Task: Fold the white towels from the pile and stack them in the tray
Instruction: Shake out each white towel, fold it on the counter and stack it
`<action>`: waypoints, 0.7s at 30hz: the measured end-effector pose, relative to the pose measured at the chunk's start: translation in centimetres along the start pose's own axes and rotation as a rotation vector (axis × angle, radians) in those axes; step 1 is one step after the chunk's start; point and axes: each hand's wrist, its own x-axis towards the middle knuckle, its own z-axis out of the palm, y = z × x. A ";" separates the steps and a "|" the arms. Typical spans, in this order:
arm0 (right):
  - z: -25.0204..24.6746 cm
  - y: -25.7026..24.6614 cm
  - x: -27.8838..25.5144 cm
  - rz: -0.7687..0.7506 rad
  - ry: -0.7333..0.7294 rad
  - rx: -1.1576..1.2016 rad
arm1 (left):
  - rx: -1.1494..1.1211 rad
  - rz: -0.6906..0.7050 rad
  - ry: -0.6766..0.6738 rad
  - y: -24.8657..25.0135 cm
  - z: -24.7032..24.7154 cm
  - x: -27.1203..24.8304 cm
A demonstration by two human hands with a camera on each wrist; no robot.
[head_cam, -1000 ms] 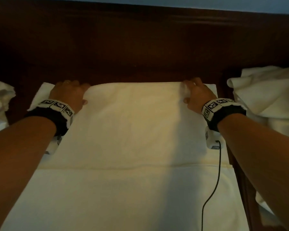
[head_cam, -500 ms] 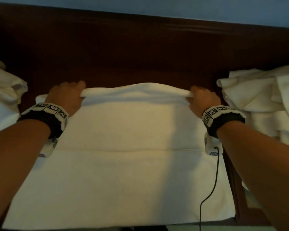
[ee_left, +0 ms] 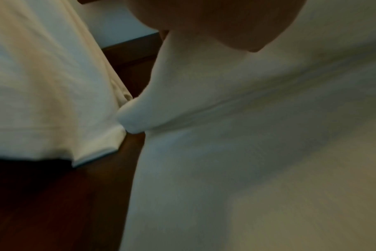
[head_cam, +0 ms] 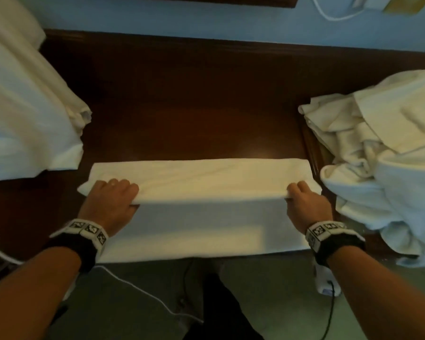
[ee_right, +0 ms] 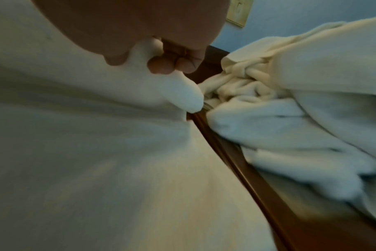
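Note:
A white towel [head_cam: 206, 177] lies across the dark wooden table [head_cam: 182, 106], its far half doubled back toward me over the near half [head_cam: 196, 236]. My left hand [head_cam: 113, 192] grips the left end of the turned-over edge, and my right hand [head_cam: 302, 195] grips the right end. In the left wrist view the gripped towel corner [ee_left: 137, 117] juts out below my palm. In the right wrist view my fingertips [ee_right: 161, 66] pinch the towel corner [ee_right: 189, 98]. No tray is in view.
A crumpled pile of white towels [head_cam: 383, 153] lies at the right, close to my right hand. White folded cloth [head_cam: 22, 114] lies at the left. Bare table spreads beyond the towel to a blue wall [head_cam: 206, 20]. Cables hang below the table's front edge.
Both hands have lifted the towel's far edge and carried it toward me, folding the towel over itself. The view has tilted up, showing more table and wall.

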 end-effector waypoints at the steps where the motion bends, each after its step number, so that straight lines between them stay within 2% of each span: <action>1: 0.7 0.0 -1.8 0.016 -0.064 -0.034 | 0.011 0.008 -0.056 0.6 1.3 -1.7; 3: 1.8 -0.3 -4.6 0.069 -0.260 -0.117 | 0.046 0.010 -0.178 2.1 3.5 -4.2; 5: 2.4 -0.5 -6.1 0.095 -0.347 -0.203 | 0.079 -0.028 -0.305 3.5 4.7 -5.7; 7: 2.2 -1.4 -6.6 0.058 -0.332 -0.240 | 0.099 -0.077 -0.324 4.5 5.2 -6.3; 9: 2.6 -2.1 -6.9 -0.018 -0.261 -0.267 | 0.064 -0.046 -0.328 5.1 5.3 -6.3; 11: 3.4 -2.6 -6.9 -0.078 -0.293 -0.240 | 0.007 -0.003 -0.300 5.4 6.2 -6.1; 13: 4.2 -3.0 -6.9 -0.106 -0.341 -0.161 | -0.052 -0.008 -0.338 5.9 6.8 -6.2; 16: 5.5 -2.8 -6.9 -0.025 -0.484 0.011 | -0.136 -0.077 -0.421 6.2 8.2 -6.3; 21: 5.7 -2.2 -2.2 0.014 -0.474 0.144 | -0.194 -0.111 -0.454 4.4 8.1 -1.8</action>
